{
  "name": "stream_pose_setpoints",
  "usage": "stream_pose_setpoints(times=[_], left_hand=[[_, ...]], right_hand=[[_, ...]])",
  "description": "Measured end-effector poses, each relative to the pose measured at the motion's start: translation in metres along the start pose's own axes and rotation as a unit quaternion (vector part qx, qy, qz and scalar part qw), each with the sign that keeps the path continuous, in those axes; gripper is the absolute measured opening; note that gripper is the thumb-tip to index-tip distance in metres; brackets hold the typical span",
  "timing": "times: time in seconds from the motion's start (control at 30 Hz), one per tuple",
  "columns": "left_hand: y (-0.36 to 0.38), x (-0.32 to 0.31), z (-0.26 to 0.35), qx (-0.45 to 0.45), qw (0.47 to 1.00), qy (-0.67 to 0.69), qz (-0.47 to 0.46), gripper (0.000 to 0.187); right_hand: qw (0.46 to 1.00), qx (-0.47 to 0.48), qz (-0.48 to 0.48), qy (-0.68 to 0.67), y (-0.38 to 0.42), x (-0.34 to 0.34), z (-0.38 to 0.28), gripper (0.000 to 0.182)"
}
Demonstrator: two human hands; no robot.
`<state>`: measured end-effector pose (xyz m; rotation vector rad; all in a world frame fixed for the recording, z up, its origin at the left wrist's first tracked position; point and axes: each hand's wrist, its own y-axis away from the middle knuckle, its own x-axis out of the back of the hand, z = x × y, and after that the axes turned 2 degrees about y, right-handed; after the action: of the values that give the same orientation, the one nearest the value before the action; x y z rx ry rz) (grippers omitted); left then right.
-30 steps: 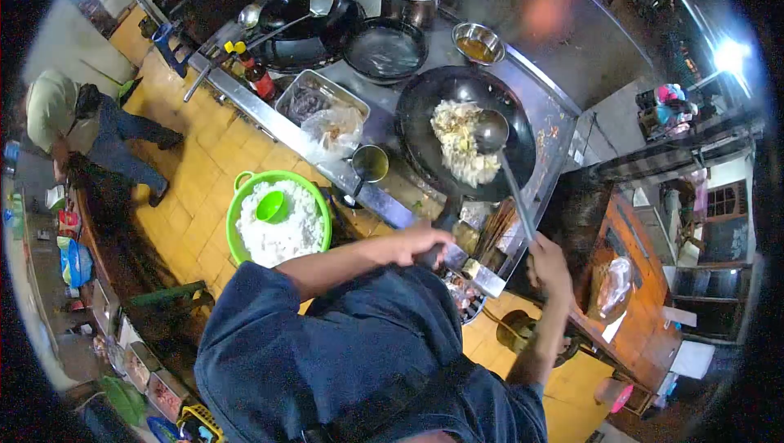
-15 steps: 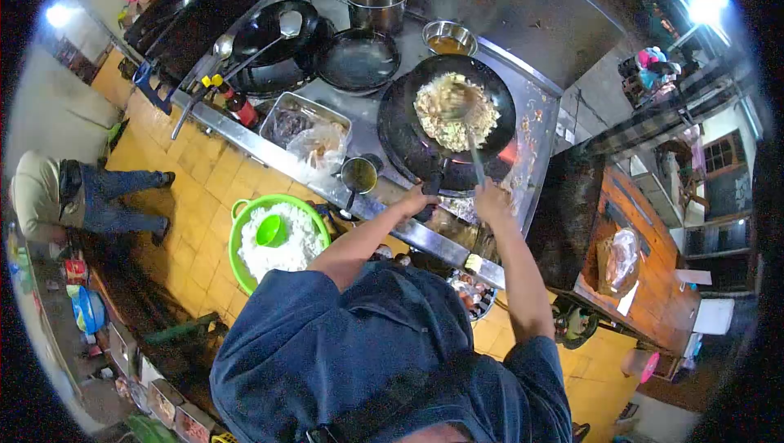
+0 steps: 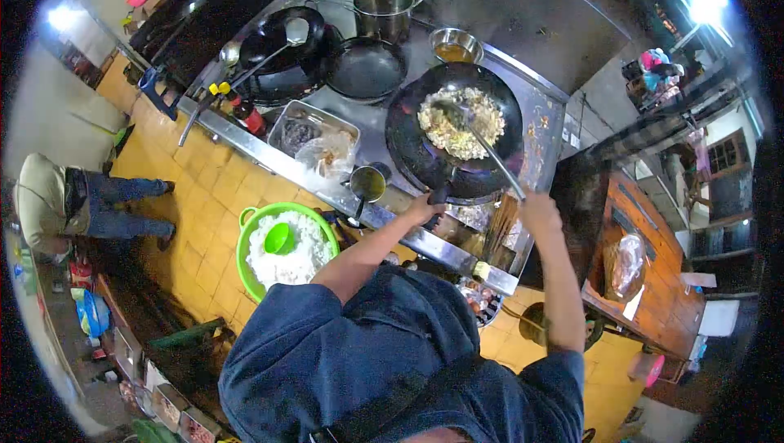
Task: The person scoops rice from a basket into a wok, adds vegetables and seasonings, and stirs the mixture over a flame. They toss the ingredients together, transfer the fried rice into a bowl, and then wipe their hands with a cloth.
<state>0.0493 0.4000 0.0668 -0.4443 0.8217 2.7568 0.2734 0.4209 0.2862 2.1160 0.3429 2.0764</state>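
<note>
My left hand [image 3: 424, 210] is closed round the black handle of a dark wok [image 3: 510, 137] on the metal stove. Pale fried rice with yellowish bits [image 3: 482, 112] lies in the wok. In my right hand [image 3: 539, 216] is the shaft of a long metal ladle [image 3: 500, 167], its head resting in the rice. Near my left forearm a green basin [image 3: 245, 259] holds white rice and a green scoop [image 3: 279, 239]. A small pot of dark liquid [image 3: 367, 184] stands at the stove's front edge, left of the wok.
Further left are a metal tray with plastic bags [image 3: 314, 139], sauce bottles [image 3: 247, 115], two more dark pans [image 3: 367, 69] and a tall pot [image 3: 384, 12]. A steel bowl [image 3: 455, 46] sits behind the wok. Another person [image 3: 90, 202] stands at the far left.
My right hand has moved right and down, drawing the ladle back toward me. The ladle's head now shows more clearly in the rice. The view has shifted slightly.
</note>
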Motion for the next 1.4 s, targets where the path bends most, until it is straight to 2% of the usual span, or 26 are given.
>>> stream_pose_setpoints(times=[0.07,0.13,0.2,0.23,0.3,0.37,0.4,0.5,0.53,0.6,0.67,0.73,0.77,0.8,0.87,0.9,0.93,0.97,1.0,1.07,1.13,1.17,1.27,1.3,1.33,1.4], left_hand=[[0.001,-0.002,0.003,0.0,1.0,0.006,0.026,0.023],[0.007,0.0,0.005,0.036,0.998,0.053,-0.014,0.021],[-0.003,0.003,-0.005,-0.018,0.999,0.043,-0.028,0.018],[0.002,-0.002,0.0,0.01,0.999,0.046,0.003,0.018],[0.004,-0.003,0.005,0.016,0.999,0.029,0.008,0.018],[0.012,-0.005,0.013,0.027,0.999,0.016,0.015,0.017],[0.017,-0.007,0.013,0.03,0.999,0.015,0.012,0.017],[0.026,-0.012,0.032,0.015,0.999,-0.024,0.038,0.015],[0.017,-0.007,0.025,0.013,0.999,-0.027,0.038,0.015],[0.006,0.0,0.019,0.019,0.998,0.015,-0.062,0.014],[-0.005,0.004,0.015,0.044,0.996,0.02,-0.071,0.015],[-0.022,0.007,0.005,0.088,0.986,0.086,-0.11,0.018],[-0.029,0.004,0.003,0.152,0.979,0.122,-0.058,0.018],[-0.028,-0.003,0.0,0.155,0.978,0.124,-0.058,0.018],[-0.023,-0.019,0.003,0.112,0.986,0.123,0.031,0.016],[0.007,-0.051,0.035,0.115,0.967,0.216,0.068,0.014],[0.035,-0.079,0.062,0.119,0.971,0.195,0.066,0.015],[0.078,-0.099,0.104,0.145,0.919,0.366,-0.031,0.014],[0.096,-0.105,0.122,0.16,0.919,0.348,-0.091,0.015],[0.114,-0.102,0.141,0.244,0.902,0.336,-0.122,0.019],[0.084,-0.073,0.125,0.25,0.917,0.294,-0.103,0.019],[0.073,-0.052,0.111,0.195,0.94,0.222,-0.169,0.019],[0.101,-0.075,0.087,0.186,0.971,0.144,0.031,0.018],[0.114,-0.086,0.074,0.136,0.982,0.132,0.007,0.018],[0.136,-0.099,0.083,0.191,0.966,0.169,-0.045,0.017],[0.154,-0.108,0.104,0.223,0.965,0.125,-0.066,0.018]], right_hand=[[0.995,0.012,0.044,0.092,-0.001,0.003,0.031,0.035],[0.996,-0.008,0.065,0.067,0.009,-0.011,0.036,0.031],[0.986,-0.115,0.12,-0.024,0.0,-0.054,0.026,0.028],[0.982,-0.067,0.16,-0.07,-0.011,-0.102,0.029,0.027],[0.972,-0.02,0.204,-0.116,-0.013,-0.115,0.018,0.027],[0.958,0.035,-0.057,-0.278,-0.005,-0.102,0.017,0.035],[0.958,0.03,-0.058,-0.279,0.008,-0.084,0.02,0.035],[0.971,0.11,0.068,-0.202,0.044,-0.017,0.024,0.039],[0.983,0.102,0.061,-0.144,0.058,0.0,0.027,0.04],[0.991,0.092,0.055,-0.086,0.063,0.007,0.026,0.041],[0.995,0.017,-0.067,-0.075,0.06,0.004,0.009,0.041],[0.992,-0.062,-0.068,-0.088,0.037,-0.041,-0.017,0.046],[0.999,0.018,-0.018,-0.048,0.013,-0.116,0.004,0.045],[0.995,0.092,0.039,0.0,-0.011,-0.189,0.025,0.045],[0.977,0.14,0.068,-0.146,0.021,-0.089,-0.007,0.037],[0.983,0.095,0.002,-0.155,0.036,-0.041,-0.002,0.04],[0.983,0.048,-0.066,-0.164,0.052,-0.004,0.008,0.044],[0.986,0.049,-0.073,-0.139,0.064,0.021,0.016,0.044],[0.989,0.049,-0.081,-0.114,0.072,0.033,0.021,0.044],[0.99,0.05,-0.079,-0.108,0.075,0.034,0.022,0.044],[0.99,0.052,-0.085,-0.1,0.084,0.03,0.018,0.044],[0.988,0.058,-0.084,-0.113,0.088,0.03,0.014,0.044],[0.988,0.031,-0.08,-0.126,0.092,0.015,0.01,0.048],[0.996,0.028,-0.054,-0.066,0.094,0.01,0.004,0.048],[0.999,0.025,-0.032,-0.007,0.098,0.003,0.001,0.048],[0.998,0.043,0.014,-0.031,0.098,-0.008,0.003,0.05]])
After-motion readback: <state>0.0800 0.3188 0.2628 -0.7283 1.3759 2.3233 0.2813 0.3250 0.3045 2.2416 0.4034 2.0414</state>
